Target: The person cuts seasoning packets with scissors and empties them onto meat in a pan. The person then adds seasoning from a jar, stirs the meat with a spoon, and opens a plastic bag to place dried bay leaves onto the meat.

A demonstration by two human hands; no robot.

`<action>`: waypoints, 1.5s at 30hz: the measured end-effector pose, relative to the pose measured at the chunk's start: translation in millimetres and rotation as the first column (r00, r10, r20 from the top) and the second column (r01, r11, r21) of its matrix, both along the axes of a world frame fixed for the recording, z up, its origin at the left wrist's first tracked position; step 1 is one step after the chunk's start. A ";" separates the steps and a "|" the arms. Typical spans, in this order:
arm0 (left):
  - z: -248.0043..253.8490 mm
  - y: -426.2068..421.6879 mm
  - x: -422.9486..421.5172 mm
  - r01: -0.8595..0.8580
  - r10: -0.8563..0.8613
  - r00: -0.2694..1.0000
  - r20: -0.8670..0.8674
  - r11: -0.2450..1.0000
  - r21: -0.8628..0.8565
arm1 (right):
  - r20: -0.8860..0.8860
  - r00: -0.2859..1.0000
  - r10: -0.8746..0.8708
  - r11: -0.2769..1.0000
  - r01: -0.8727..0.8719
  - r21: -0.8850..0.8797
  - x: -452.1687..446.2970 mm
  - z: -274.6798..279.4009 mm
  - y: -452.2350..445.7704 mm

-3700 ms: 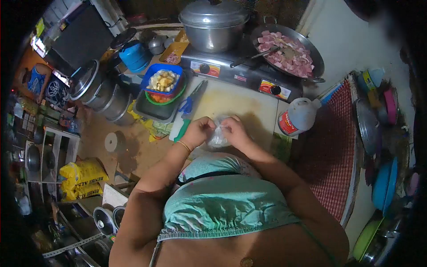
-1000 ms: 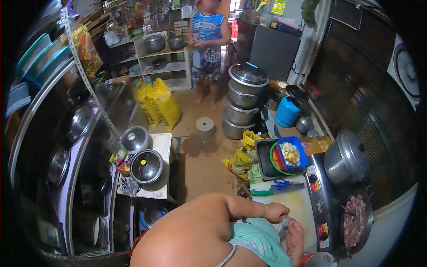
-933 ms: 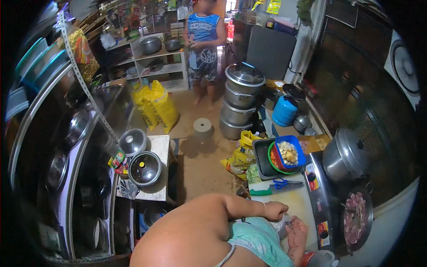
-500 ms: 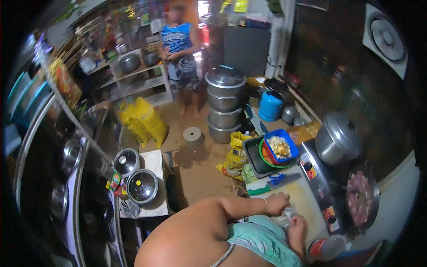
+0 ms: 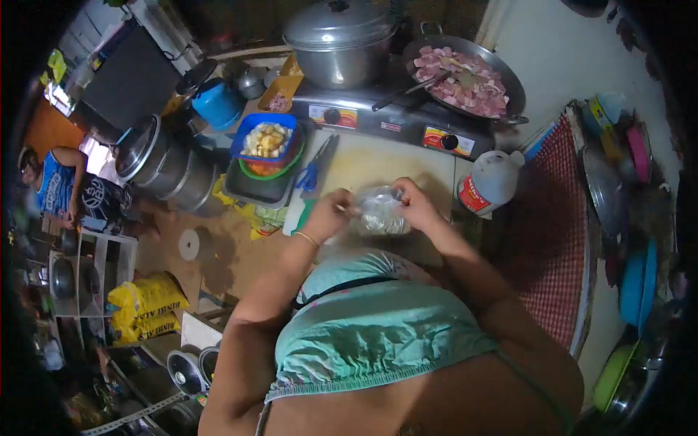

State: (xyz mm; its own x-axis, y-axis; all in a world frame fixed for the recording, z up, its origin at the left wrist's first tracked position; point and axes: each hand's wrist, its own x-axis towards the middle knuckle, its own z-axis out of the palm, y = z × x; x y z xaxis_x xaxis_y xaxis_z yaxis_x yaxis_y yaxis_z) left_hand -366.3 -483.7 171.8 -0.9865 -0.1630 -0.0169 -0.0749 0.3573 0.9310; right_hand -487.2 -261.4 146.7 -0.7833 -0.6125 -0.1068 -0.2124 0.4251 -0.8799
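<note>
A clear plastic bag (image 5: 383,218) with pale contents that I cannot make out sits at the near edge of the white cutting board (image 5: 429,168). My left hand (image 5: 331,214), with a band at the wrist, pinches the bag's left side. On the other side, the fingers of my right hand (image 5: 418,206) are closed on its upper right edge. Left of my hands lie blue-handled scissors (image 5: 311,174) and a green-handled knife (image 5: 304,216), partly hidden by my left arm. A jug with a red label (image 5: 488,183) stands to the right of my right hand.
A gas stove (image 5: 392,125) behind the board carries a lidded pot (image 5: 340,47) and a wok of cut meat (image 5: 471,81). A blue basket (image 5: 236,147) of pale peeled pieces stands at left. Stacked pots (image 5: 171,171) and another person (image 5: 62,189) are farther left.
My view has swung right and down, bringing the stove, wok and board to the middle. Both hands stay at the plastic bag, which now shows more fully between them.
</note>
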 end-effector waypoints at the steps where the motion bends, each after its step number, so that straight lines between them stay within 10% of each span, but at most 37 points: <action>1: -1.0 9.7 -1.9 0.049 -0.060 0.996 -0.062 0.983 -0.178 | 0.035 0.999 0.020 0.996 -0.023 0.081 2.5 6.2 -4.0; 3: -8.7 21.3 -2.8 0.108 -0.210 0.967 -0.146 0.852 -0.512 | -0.107 0.992 0.061 0.998 -0.064 -0.019 -7.7 -48.5 -9.0; 8: -3.2 -4.9 -25.1 -0.183 0.085 0.972 -0.220 0.863 -0.472 | 0.211 0.977 0.035 0.989 -0.065 0.136 -8.7 12.6 9.0; 11: -5.0 -20.8 -36.0 -0.238 0.165 0.966 -0.198 0.866 -0.440 | 0.004 0.999 0.047 0.996 -0.047 0.074 -9.4 6.5 25.4; 12: -1.8 -21.1 -37.2 -0.224 0.155 0.967 -0.200 0.893 -0.390 | -0.318 0.948 0.003 0.981 -0.064 -0.182 0.7 6.1 24.7; 15: 6.5 -11.7 -31.5 -0.134 0.122 0.987 -0.106 0.984 -0.117 | -0.248 0.968 0.031 0.921 -0.124 -0.369 15.5 7.0 12.9; 20: 6.6 7.4 -18.0 -0.198 -0.004 0.935 -0.354 0.823 -0.532 | -0.079 0.997 0.024 0.869 -0.059 -0.491 34.2 3.6 -9.9; 23: 6.5 -1.0 -22.2 -0.147 0.092 0.987 -0.133 0.852 -0.503 | 0.068 0.998 0.003 0.956 0.017 -0.292 45.4 17.1 -12.1; 27: 42.8 -18.0 -30.3 -0.244 0.187 0.967 -0.176 0.882 -0.403 | -0.426 0.853 0.301 0.922 -0.147 0.358 48.6 56.5 -11.4; 32: 77.6 -34.6 -17.8 -0.394 0.391 0.919 -0.057 0.897 -0.201 | -0.553 0.718 0.423 0.897 -0.244 0.369 59.0 80.6 -10.0; 42: 34.5 6.2 -11.2 -0.022 0.206 0.935 0.289 0.847 -0.531 | -0.323 0.771 0.548 0.723 -0.243 0.647 60.4 92.1 -21.2; 45: 24.6 -17.1 -10.9 -0.149 0.234 0.970 0.072 0.796 -0.587 | -0.333 0.782 0.526 0.678 -0.150 0.719 59.5 119.0 -9.0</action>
State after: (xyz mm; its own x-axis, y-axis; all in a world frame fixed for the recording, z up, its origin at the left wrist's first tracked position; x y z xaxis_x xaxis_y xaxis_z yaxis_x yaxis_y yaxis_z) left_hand -377.2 -500.9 196.3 -0.9290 -0.3699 0.0114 -0.3067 0.7867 0.5358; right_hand -427.7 -270.4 265.7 -0.5856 -0.7729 -0.2446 -0.7618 0.6278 -0.1599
